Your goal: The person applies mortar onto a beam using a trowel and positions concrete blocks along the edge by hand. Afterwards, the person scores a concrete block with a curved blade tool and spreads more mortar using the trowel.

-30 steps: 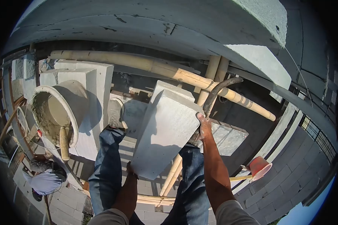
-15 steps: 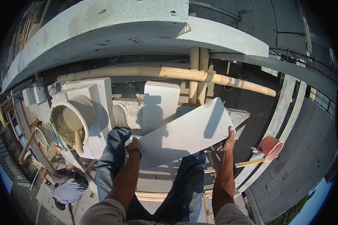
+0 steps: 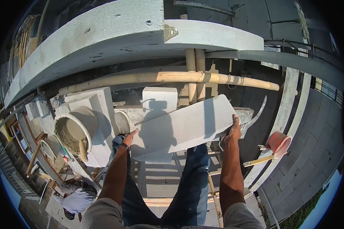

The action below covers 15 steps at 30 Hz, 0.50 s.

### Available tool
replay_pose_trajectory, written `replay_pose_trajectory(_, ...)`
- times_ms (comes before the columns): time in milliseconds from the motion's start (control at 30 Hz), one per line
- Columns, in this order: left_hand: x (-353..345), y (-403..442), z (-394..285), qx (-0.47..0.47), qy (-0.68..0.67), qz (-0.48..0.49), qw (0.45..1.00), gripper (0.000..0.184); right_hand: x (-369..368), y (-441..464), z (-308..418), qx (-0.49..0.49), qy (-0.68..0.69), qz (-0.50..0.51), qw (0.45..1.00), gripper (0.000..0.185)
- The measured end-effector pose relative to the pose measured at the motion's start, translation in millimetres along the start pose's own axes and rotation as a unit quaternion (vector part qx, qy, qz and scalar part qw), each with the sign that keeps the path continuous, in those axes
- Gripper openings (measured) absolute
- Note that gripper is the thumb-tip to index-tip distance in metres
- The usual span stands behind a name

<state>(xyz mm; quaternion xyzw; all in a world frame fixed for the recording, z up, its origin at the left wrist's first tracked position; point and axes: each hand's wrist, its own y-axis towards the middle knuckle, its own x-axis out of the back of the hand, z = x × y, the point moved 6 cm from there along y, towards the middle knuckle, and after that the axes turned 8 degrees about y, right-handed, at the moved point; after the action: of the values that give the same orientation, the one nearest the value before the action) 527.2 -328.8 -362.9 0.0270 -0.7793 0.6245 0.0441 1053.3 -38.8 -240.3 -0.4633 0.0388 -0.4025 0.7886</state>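
Observation:
A long white aerated concrete block [image 3: 191,122] is held across my body between both hands, its right end higher in view than its left. My left hand [image 3: 130,139] presses against the block's left end, fingers pointing up along it. At the other end, my right hand [image 3: 234,129] grips the corner, thumb on top and the other fingers partly hidden. My shadow falls over the block's left half. Behind it stands another white block [image 3: 160,94], partly covered. A curved pale strip [image 3: 259,113] sticks out just right of my right hand.
A bucket of wet mortar [image 3: 70,133] with a wooden-handled tool [image 3: 83,150] stands left beside white blocks [image 3: 105,105]. A bamboo pole [image 3: 153,77] crosses ahead, below a block wall [image 3: 91,34]. A red bucket [image 3: 279,143] is at right. Another person [image 3: 76,198] is lower left.
The held block has tipped so its long near edge face shows. My left hand has shifted up and left, its fingers straighter. The curved strip now catches the light.

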Motion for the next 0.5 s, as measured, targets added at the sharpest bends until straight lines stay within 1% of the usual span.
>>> replay_pose_trajectory(33,-6,7,5,-0.013,-0.038,0.032,0.999,0.079,-5,-13,9,0.002,-0.016,-0.032,0.999,0.081)
replay_pose_trajectory(100,-15,12,12,-0.024,-0.124,0.088,0.988,0.077,-12,-22,12,0.011,-0.008,-0.039,0.999,0.081)
replay_pose_trajectory(167,-21,14,11,-0.044,-0.120,0.085,0.988,0.081,-17,-29,17,0.017,-0.005,-0.039,0.999,0.080)
replay_pose_trajectory(200,-21,14,16,-0.053,-0.117,0.082,0.988,0.083,-12,-23,16,0.017,-0.013,-0.043,0.999,0.081)
replay_pose_trajectory(267,-21,-6,3,0.001,-0.089,0.038,0.995,0.090,2,-1,8,0.014,-0.023,-0.051,0.998,0.082)
replay_pose_trajectory(400,-2,-52,-33,0.117,-0.005,-0.077,0.990,0.098,14,-3,3,-0.014,0.019,-0.025,0.999,0.083)
replay_pose_trajectory(433,-1,-36,-26,0.085,-0.079,-0.073,0.991,0.094,18,-7,2,-0.018,0.029,-0.024,0.999,0.083)
replay_pose_trajectory(467,-1,-24,-15,0.075,-0.092,-0.054,0.991,0.093,22,-10,5,-0.021,0.039,-0.023,0.999,0.083)
replay_pose_trajectory(500,4,-33,-37,0.065,-0.105,-0.036,0.992,0.093,27,-9,4,-0.039,0.053,-0.015,0.998,0.077)
